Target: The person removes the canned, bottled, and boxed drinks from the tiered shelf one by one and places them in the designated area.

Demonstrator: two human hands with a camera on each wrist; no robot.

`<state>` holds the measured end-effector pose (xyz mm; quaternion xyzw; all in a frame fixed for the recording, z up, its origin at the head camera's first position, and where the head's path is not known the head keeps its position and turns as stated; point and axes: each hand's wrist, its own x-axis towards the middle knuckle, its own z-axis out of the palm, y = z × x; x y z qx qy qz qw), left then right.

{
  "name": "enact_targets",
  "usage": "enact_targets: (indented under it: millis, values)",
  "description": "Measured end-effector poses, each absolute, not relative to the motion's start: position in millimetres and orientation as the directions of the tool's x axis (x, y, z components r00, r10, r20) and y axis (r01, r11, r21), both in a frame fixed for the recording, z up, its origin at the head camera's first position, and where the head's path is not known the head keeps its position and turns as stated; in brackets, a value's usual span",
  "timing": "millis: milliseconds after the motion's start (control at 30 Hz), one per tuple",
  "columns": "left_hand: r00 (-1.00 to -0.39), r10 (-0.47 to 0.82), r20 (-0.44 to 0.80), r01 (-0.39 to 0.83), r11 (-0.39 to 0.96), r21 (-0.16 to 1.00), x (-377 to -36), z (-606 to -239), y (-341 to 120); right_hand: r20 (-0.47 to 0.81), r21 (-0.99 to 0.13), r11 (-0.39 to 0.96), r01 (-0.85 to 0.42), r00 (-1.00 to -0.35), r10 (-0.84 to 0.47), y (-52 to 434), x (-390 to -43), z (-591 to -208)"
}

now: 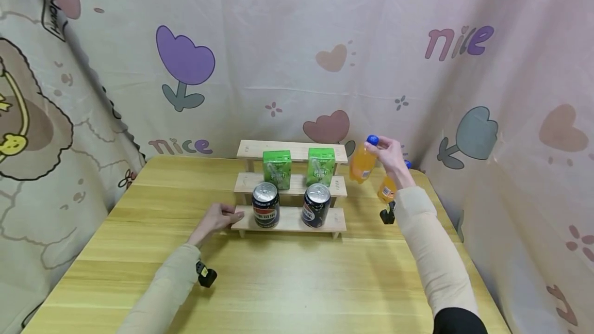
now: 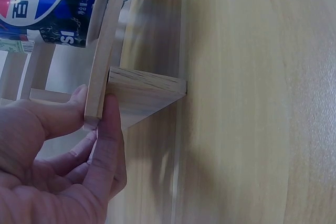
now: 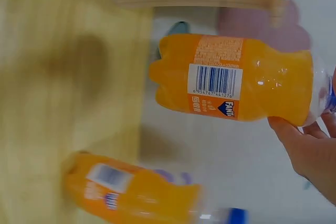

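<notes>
An orange Fanta bottle (image 1: pixel 362 165) is held up in the air beside the wooden step shelf (image 1: pixel 291 220)

"Fanta" and a barcode can be read on its label, and "nice" is written on the curtain (image 1: pixel 459 41). The bottle is pinched near its blue cap by the curled fingers of the right hand (image 1: pixel 392 156), just right of the top step. A second orange bottle (image 1: pixel 387 188) is seen below it. The left end of the bottom step is gripped by the left hand (image 1: pixel 217 219), next to a Pepsi can (image 1: pixel 266 205)
</notes>
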<state>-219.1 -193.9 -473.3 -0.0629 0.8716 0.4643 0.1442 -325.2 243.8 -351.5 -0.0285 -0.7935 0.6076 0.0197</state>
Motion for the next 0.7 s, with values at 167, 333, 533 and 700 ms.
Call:
enact_targets:
  millis: [167,333,533,700]
  values:
    - [-0.952,0.024,-0.305,-0.239,0.566,0.789,-219,-474,-193,-0.033,-0.964,0.260,0.057,-0.995,0.097,247,-324,-382]
    - [-0.952,0.022,-0.306,-0.240,0.567,0.788,-219,-475,-192,-0.038,-0.964,0.257,0.067,-0.993,0.115,249,-325,-403]
    - [-0.951,0.022,-0.307,-0.243,0.561,0.792,-219,-474,-192,-0.059,-0.965,0.244,0.092,-0.988,0.139,250,-324,-414]
    - [-0.951,0.019,-0.310,-0.248,0.557,0.793,-219,-474,-193,-0.067,-0.960,0.260,0.102,-0.988,0.139,251,-325,-418]
